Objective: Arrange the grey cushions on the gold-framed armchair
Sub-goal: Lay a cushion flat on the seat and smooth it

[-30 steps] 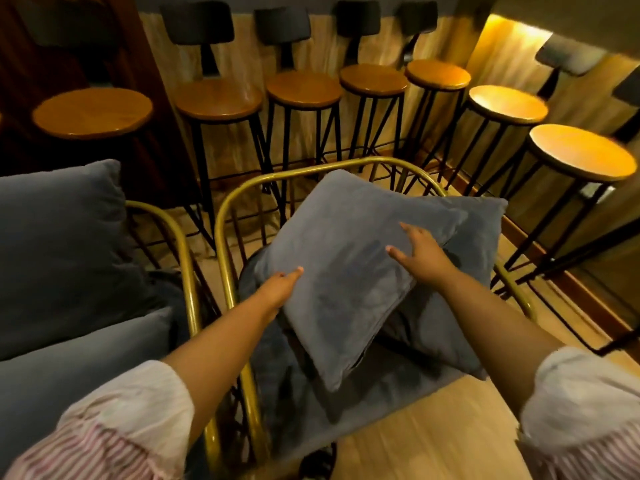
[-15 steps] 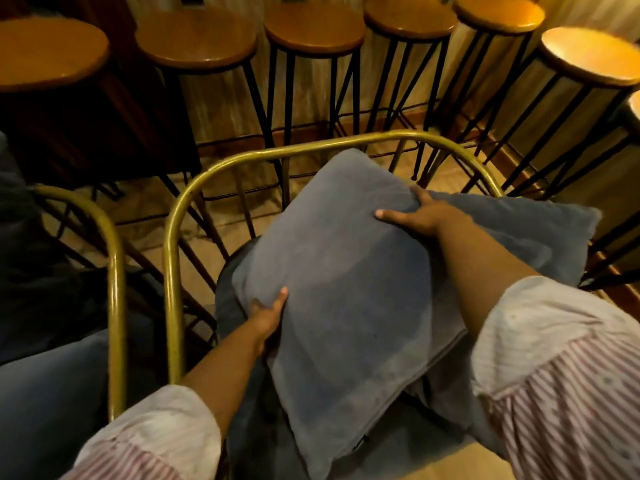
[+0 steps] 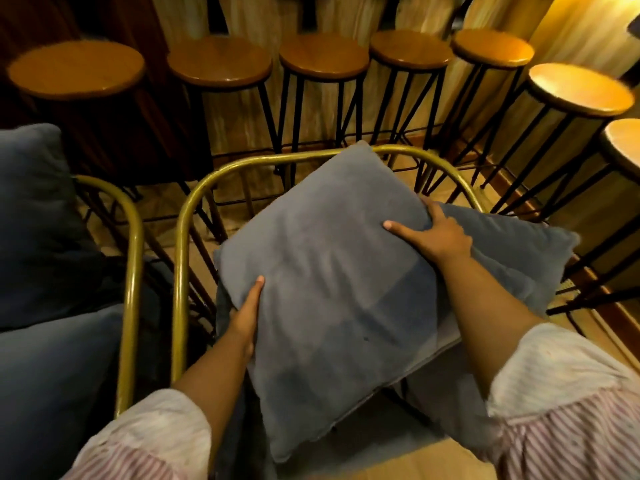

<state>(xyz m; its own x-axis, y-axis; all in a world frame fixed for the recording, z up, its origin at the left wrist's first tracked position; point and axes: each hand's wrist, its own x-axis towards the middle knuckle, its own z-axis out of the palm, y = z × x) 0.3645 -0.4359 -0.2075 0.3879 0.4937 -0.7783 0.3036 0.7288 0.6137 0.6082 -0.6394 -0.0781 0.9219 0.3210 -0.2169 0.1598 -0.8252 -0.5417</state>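
While both hands grip the front cushion (image 3: 332, 289), left hand (image 3: 246, 315) at its edge, right hand (image 3: 438, 235) on top, it leans over the armchair (image 3: 180, 258).

Single view, head-worn, wide-angle. Looks forward and steeply down from above the gold-framed armchair (image 3: 180, 258), close over both forearms. Faces the far row of bar stools (image 3: 322, 60); a second armchair (image 3: 133, 237) sits at the left edge. No second view.
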